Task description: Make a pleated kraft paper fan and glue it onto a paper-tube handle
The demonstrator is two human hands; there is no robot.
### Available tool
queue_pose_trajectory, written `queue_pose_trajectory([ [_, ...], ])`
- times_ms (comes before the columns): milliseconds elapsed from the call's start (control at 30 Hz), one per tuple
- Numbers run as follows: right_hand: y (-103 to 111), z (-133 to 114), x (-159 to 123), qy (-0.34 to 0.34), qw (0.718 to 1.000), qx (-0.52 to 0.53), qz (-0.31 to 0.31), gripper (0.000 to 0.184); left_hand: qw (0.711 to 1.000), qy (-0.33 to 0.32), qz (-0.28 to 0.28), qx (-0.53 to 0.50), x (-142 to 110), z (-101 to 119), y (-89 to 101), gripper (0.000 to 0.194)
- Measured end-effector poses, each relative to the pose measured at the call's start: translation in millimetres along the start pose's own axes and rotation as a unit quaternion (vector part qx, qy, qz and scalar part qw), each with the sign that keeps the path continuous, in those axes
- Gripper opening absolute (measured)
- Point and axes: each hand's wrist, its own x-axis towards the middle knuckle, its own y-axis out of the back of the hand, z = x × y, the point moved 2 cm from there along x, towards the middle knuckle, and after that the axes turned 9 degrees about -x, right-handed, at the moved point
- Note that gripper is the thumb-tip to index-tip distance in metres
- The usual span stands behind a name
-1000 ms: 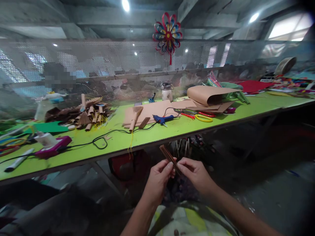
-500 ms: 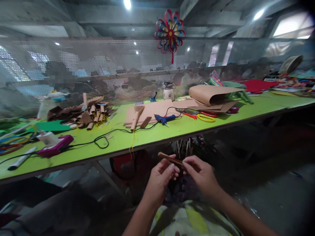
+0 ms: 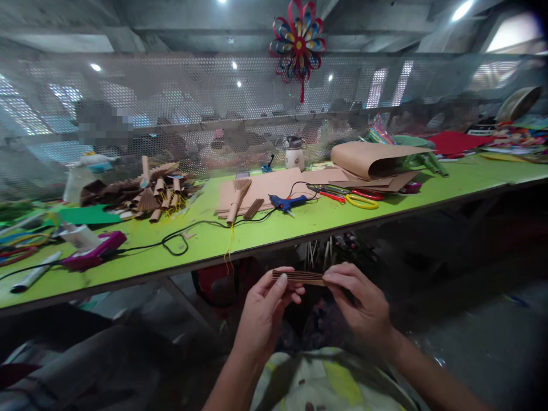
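2 grips (image 3: 263,308) (image 3: 363,299) on pleated paper (image 3: 303,277), lidded bottle (image 3: 294,157)

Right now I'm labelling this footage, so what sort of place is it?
Probably a paper-craft workshop: a blue glue gun and brown paper sheets lie on the green table, beside a pile of small folded fans.

Dim interior under mixed lamp and window light, wide-angle view.
A ceiling lamp (image 3: 462,10) and a window (image 3: 516,31) are glaring white at upper right, while smaller light spots are showing through the perforated screen (image 3: 192,103). The green surface (image 3: 257,235) is catching moderate light; the floor (image 3: 483,325) is sinking into deep shadow. Shapes behind the screen are blurring, the outer margins are softening and stretching, and the upper right corner is darkening to black.
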Motion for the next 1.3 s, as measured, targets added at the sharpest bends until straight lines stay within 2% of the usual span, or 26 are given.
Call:
queue_pose_trajectory([
  [100,1,-1,0,-0.042,0.999,0.029,-0.006,0.035,1.0,-0.001,-0.002,0.001,1,-1,-1.8,0.026],
  [167,1,-1,0,-0.094,0.992,0.079,-0.024,0.031,1.0,-0.003,0.007,0.004,1,-2,-1.6,0.025],
  [267,-3,-2,0,-0.195,0.956,0.211,-0.057,0.037,1.0,-0.009,0.023,0.007,1,-4,0.7,0.025],
  [333,-5,-2,1,-0.259,0.925,0.272,-0.051,0.039,1.0,-0.01,0.027,0.007,1,-5,2.9,0.025],
  [400,-6,-2,2,-0.31,0.91,0.275,-0.026,0.031,1.0,-0.006,0.024,0.016,1,-6,4.7,0.023],
  [467,-6,-1,3,-0.337,0.907,0.251,-0.005,0.023,0.999,-0.001,0.023,0.031,1,-7,5.9,0.021],
  [600,-5,0,5,-0.346,0.911,0.222,0.021,0.024,0.999,-0.007,0.019,0.044,0,-7,6.6,0.02],
  [800,-8,4,3,-0.395,0.881,0.259,0.006,0.031,0.999,-0.009,0.03,0.016,-4,-6,6.6,0.019],
  [867,-7,4,4,-0.398,0.879,0.262,0.011,0.03,0.999,-0.006,0.037,0.006,-6,-6,5.2,0.018],
  [1033,-3,2,4,-0.378,0.895,0.235,0.031,0.029,1.0,0.004,0.026,-0.017,-9,-5,1.3,0.014],
  [1133,1,2,1,-0.357,0.91,0.21,0.022,0.026,1.0,0.006,0.013,-0.016,-9,-5,1.0,0.015],
  [1300,9,0,-1,-0.34,0.919,0.197,0.001,0.019,0.998,0.003,0.026,0.065,-9,-5,-1.7,0.018],
])
